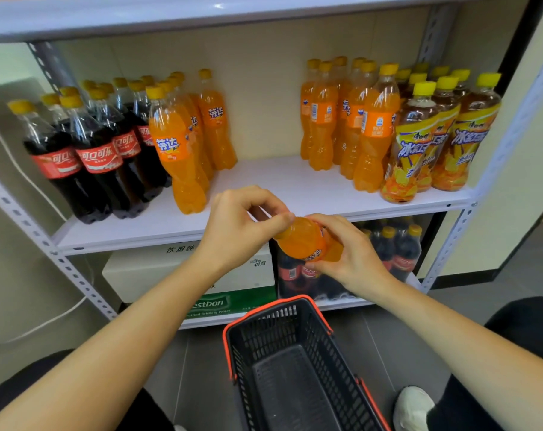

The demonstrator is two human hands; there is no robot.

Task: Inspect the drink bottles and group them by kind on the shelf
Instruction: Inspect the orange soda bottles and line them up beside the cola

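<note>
A left hand (242, 225) pinching the cap end and a right hand (354, 256) gripping the body hold an orange bottle (304, 241) before the shelf (264, 181), where cola bottles (92, 150) and tea bottles (435, 135) stand grouped, while orange soda, split into a left cluster (183, 144) and a right cluster (348, 119), seemingly still needs merging.

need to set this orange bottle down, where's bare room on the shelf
Widest bare patch of the shelf: the middle, between the left orange soda group and the right orange soda group, back to the wall. Crowded: cola bottles at left, iced tea bottles at right.
</note>
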